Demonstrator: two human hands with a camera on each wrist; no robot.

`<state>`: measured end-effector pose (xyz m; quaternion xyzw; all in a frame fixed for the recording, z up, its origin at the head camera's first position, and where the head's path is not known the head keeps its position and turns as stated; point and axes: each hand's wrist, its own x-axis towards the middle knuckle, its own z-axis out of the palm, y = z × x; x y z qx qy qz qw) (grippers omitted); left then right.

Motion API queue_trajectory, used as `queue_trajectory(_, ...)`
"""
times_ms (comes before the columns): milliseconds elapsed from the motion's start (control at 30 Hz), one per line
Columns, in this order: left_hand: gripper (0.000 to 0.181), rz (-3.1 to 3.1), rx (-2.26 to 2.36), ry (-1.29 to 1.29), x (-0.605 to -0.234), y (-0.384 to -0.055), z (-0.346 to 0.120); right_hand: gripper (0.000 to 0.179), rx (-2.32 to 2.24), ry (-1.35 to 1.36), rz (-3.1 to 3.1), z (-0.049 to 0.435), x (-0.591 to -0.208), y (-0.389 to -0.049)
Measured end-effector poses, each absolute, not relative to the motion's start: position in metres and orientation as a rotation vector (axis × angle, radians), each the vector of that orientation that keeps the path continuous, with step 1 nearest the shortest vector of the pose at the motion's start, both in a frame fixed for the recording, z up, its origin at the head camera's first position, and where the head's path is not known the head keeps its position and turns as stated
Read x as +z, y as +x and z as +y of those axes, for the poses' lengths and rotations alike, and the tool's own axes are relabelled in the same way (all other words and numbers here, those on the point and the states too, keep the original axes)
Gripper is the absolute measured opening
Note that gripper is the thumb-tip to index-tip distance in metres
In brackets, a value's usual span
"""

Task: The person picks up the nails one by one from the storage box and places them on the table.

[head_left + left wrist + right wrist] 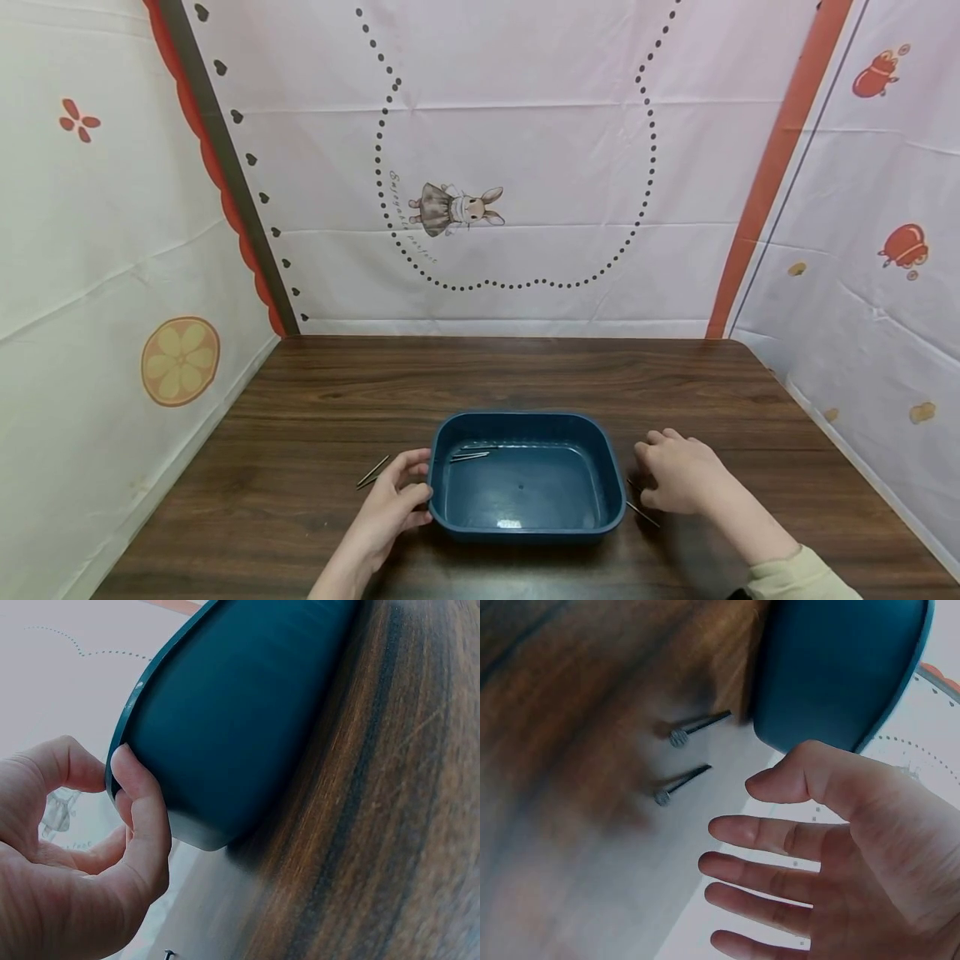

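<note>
A blue plastic tub [525, 531] stands on the table, with several thin nails [470, 457] lying at the left of its floor. At the tub's left side, my left hand [390, 504] pinches the rim between thumb and fingers; the left wrist view shows this grip on the tub wall [232, 712]. My right hand [682, 473] is held over the table just right of the tub, its fingers apart and holding nothing in the right wrist view. Two nails lie below it, a nearer one [705, 726] beside the tub and another one [686, 781] next to that.
Left of the tub, two more nails [372, 472] lie close to my left hand. The dark wood table [480, 375] runs back to a white printed cloth [525, 192], and similar cloth hangs at both sides.
</note>
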<state>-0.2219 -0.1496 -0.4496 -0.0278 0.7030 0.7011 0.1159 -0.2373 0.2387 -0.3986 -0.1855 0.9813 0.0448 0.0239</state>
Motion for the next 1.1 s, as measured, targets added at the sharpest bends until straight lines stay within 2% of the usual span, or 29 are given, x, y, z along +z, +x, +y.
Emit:
queue_trajectory(333,0.058,2.064,2.056,-0.083,-0.450,-0.222,-0.150,0.046,0.230,-0.609,3.099,0.241,-0.385,-0.240)
queue_trajectory(567,0.057,2.066,2.053,-0.086,-0.450,-0.222,-0.151,0.030,0.233,-0.657,3.163,0.241,-0.372,-0.241)
queue_trajectory(1100,0.058,2.050,2.052,-0.078,-0.450,-0.222,-0.151,0.026,0.287,-0.748,3.243,0.233,-0.347,-0.243)
